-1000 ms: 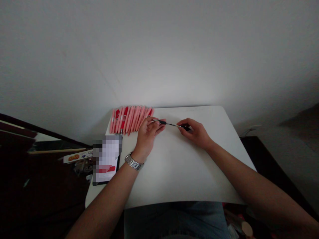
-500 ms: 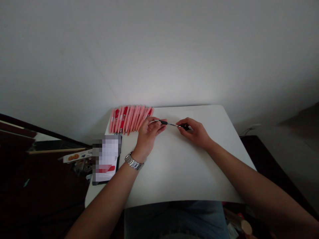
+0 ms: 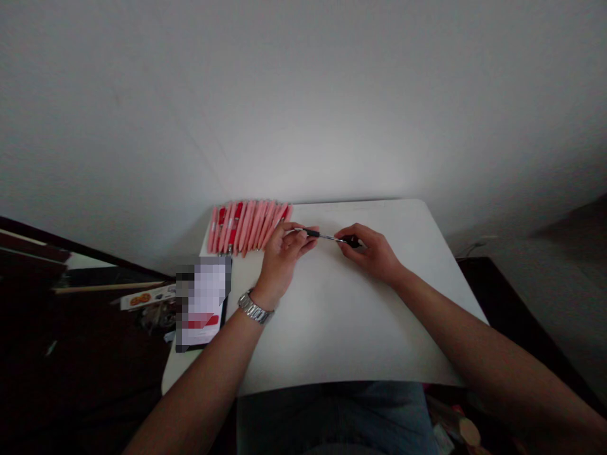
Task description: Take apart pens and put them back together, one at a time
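Over the middle of the white table (image 3: 332,316), my left hand (image 3: 281,256) pinches a pen (image 3: 311,233) by its black section, wearing a metal watch at the wrist. A thin, shiny shaft runs from that section across to my right hand (image 3: 372,249). Its thumb and fingers are closed around a black piece (image 3: 351,241) at the shaft's other end, partly covered by the fingers. Whether this piece is a cap or another pen part I cannot tell. Just beyond my left hand lies a row of several pink and red pens (image 3: 244,224), seemingly in clear wrapping.
A tablet or large phone (image 3: 208,303), its screen blurred out, lies along the table's left edge. A pale wall (image 3: 303,114) rises behind the table. Assorted items (image 3: 156,309) sit in the dark area left of the table, and a few more (image 3: 467,433) at lower right.
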`<state>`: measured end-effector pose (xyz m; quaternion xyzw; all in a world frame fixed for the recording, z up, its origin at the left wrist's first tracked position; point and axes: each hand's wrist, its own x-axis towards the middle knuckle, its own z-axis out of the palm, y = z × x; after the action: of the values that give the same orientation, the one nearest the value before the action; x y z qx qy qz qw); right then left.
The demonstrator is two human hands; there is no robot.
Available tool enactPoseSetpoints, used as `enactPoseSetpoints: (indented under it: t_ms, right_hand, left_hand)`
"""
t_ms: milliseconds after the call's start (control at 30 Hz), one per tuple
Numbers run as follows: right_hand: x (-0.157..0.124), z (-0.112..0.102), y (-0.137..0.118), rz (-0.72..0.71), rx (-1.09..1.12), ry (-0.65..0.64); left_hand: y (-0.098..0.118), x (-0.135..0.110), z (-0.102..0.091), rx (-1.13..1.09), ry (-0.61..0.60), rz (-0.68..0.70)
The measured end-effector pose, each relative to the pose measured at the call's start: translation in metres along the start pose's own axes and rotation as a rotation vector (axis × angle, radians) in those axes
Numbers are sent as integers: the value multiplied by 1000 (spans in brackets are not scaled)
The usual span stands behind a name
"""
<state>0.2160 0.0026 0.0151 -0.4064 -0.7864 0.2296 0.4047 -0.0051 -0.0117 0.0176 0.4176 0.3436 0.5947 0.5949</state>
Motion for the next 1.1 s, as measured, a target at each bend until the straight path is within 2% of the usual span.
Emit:
enactPoseSetpoints:
  t_ms: [200,667,900,1100]
  right_hand:
    - [-1,1,1,-37,5,7]
    - [-2,2,-4,-26,3,1]
    - [-3,2,-3,8,7,-23]
    - [-5,7,-2,67,130,-23]
  left_hand:
    - [-1,-1,0,6,-14,6]
    - [1,0,0,25,-69,-34]
    - [2,-1,0,12,-78,-31]
    - [3,0,-1,29,-57,-10]
